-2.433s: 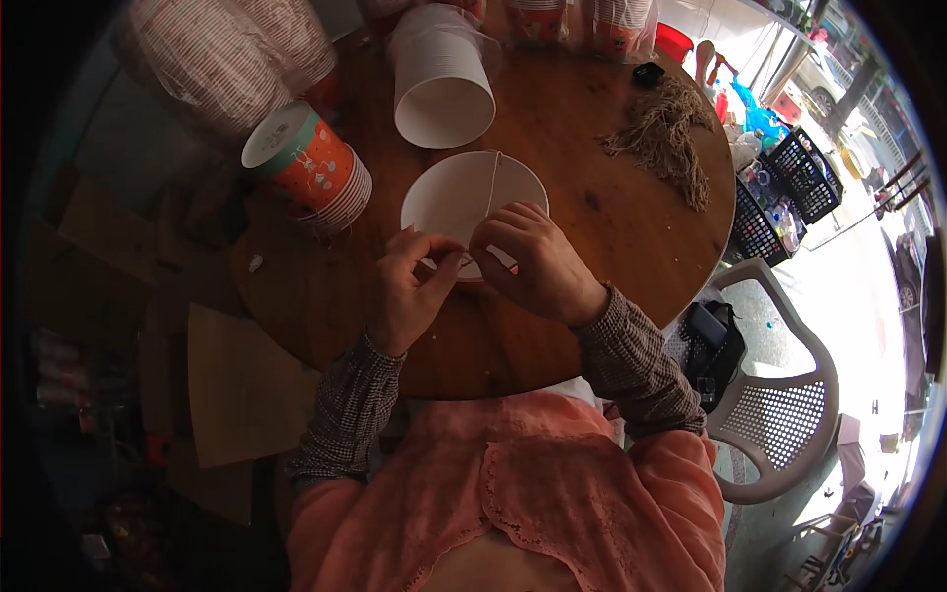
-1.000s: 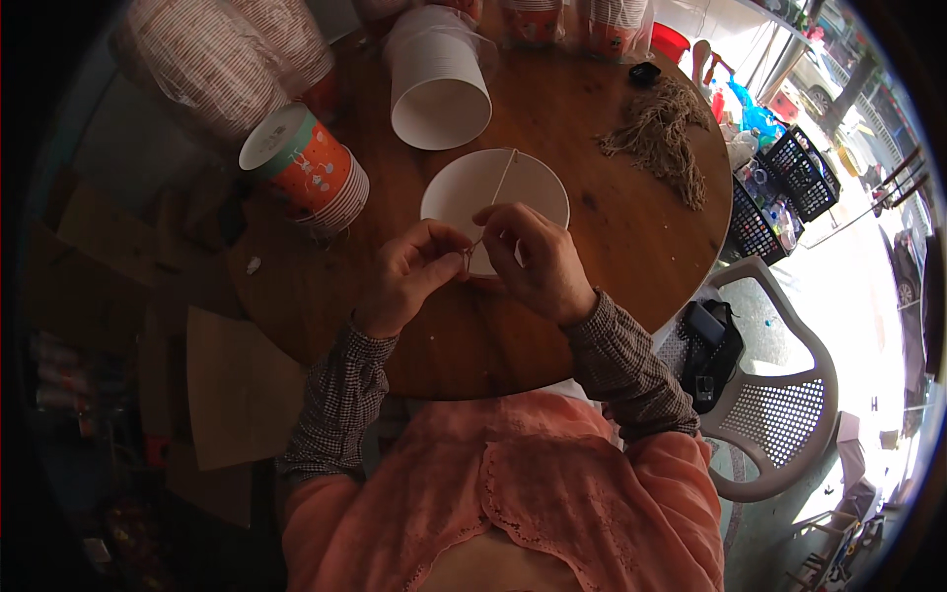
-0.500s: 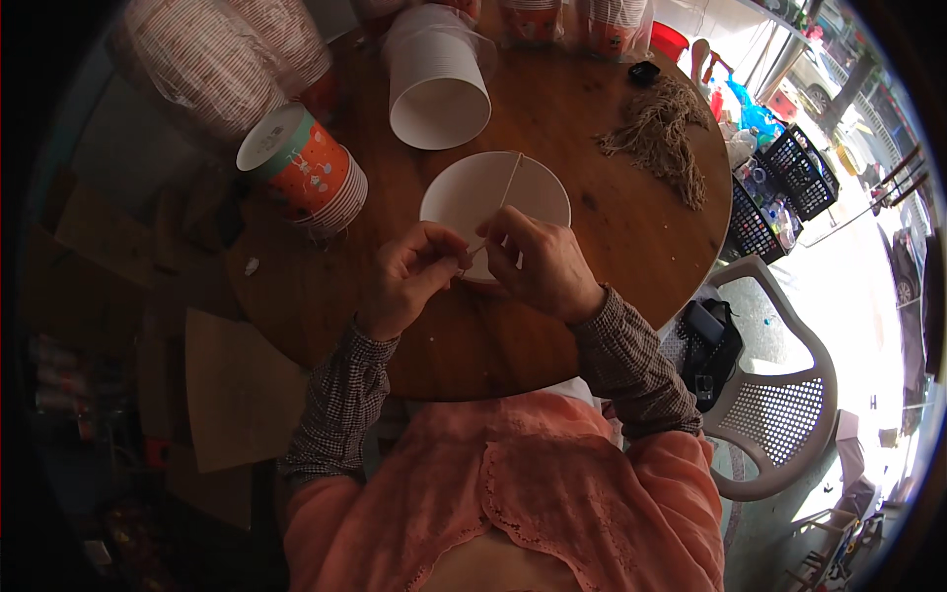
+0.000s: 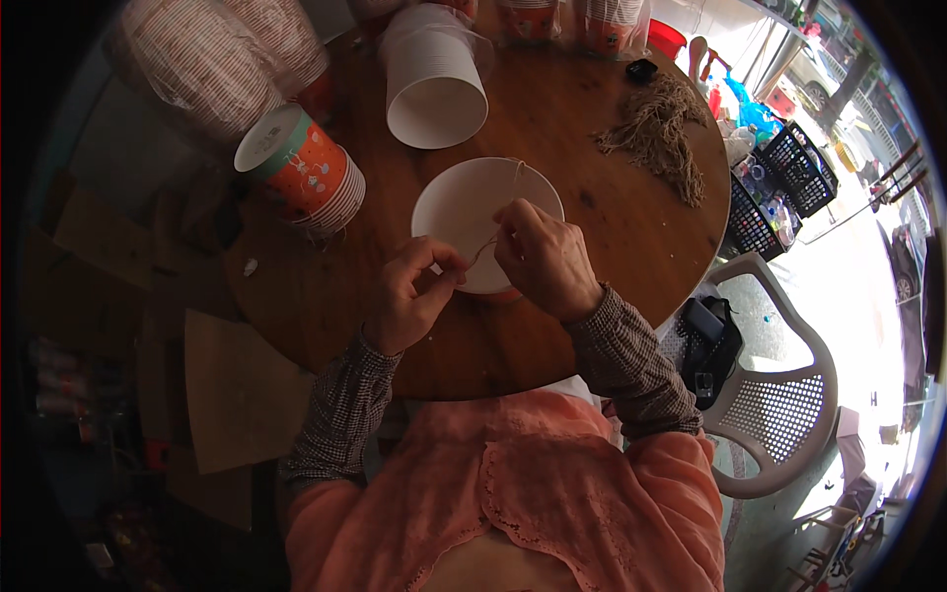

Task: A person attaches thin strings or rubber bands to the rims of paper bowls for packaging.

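Note:
A white paper bucket (image 4: 449,207) stands on the round wooden table, its mouth toward me. From its far rim a thin piece of string (image 4: 478,255) runs to my fingers. My left hand (image 4: 409,291), at the bucket's near left edge, pinches the string between thumb and forefinger. Over the right part of the bucket's mouth, my right hand (image 4: 547,259) is closed on the same string, which curves loosely between the two hands. My right fingers hide part of the string and of the bucket's inside.
Stacked orange-patterned buckets (image 4: 314,178) stand at the left, wrapped stacks (image 4: 197,74) behind them. A white bucket stack (image 4: 437,104) lies at the back. A heap of beige strings (image 4: 663,138) lies at the right, near a small black object (image 4: 641,70). A plastic chair (image 4: 789,395) stands beside the table.
The string has gone from taut to slack at the far rim. My left hand has shifted slightly toward me, and the bucket has moved a little left and nearer.

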A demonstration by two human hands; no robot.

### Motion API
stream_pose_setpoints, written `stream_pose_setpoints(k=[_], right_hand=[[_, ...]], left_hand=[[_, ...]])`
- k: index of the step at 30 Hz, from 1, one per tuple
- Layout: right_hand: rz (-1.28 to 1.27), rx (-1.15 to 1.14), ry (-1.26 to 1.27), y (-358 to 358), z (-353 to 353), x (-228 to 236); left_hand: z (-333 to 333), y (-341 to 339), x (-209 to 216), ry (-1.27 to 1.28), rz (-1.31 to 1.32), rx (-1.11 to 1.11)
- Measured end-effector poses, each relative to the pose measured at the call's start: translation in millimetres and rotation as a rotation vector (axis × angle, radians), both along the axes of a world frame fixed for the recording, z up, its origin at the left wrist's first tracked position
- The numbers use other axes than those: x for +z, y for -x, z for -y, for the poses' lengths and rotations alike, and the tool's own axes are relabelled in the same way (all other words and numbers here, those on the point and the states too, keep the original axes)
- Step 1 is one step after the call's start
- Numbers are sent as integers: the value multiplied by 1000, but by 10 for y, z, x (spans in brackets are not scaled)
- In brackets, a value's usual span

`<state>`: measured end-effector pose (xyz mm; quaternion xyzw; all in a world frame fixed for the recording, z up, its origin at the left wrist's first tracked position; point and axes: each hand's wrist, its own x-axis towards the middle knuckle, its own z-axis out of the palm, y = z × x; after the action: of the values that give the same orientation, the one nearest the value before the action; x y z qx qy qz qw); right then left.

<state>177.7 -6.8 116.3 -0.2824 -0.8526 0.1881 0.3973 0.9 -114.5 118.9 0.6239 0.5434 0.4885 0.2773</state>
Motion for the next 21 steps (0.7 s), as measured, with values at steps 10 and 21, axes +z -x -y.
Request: stream_pose_setpoints(k=[10, 21], right_hand=[[-190, 175, -122, -59, 9, 114], [-190, 102, -156, -39, 26, 49]], left_hand=[[-68, -100, 88, 36, 9, 85], [-134, -170, 125, -156, -207, 50]])
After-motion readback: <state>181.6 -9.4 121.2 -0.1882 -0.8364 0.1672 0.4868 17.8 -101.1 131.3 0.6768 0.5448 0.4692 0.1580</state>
